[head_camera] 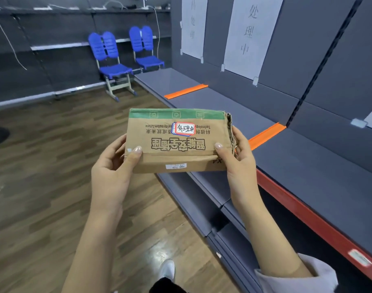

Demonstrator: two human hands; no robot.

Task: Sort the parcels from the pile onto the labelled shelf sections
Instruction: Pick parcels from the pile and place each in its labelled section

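One cardboard parcel (176,142) is in view, held in the air by two hands over the wooden floor (43,166), just in front of the grey shelf (307,166) and not touching it. The left hand (111,168) grips its left end and the right hand (238,157) its right end. On each hand the fingers (136,151) are curled round the box, with the thumb pressed on the printed top face. The print reads upside down from here. One red-and-blue-bordered sticker (184,129) with handwriting sits near the middle of that face. The parcel's right end is ragged, and what is inside cannot be seen.

Two orange strips (186,91) lie across the shelf, the nearer one (266,135) just beyond the right hand. Two paper sheets (250,34) with characters hang on the back panel, and the corner of a third shows at the right edge. Two blue chairs (111,60) stand side by side at the far wall. One white shoe (167,268) shows below.
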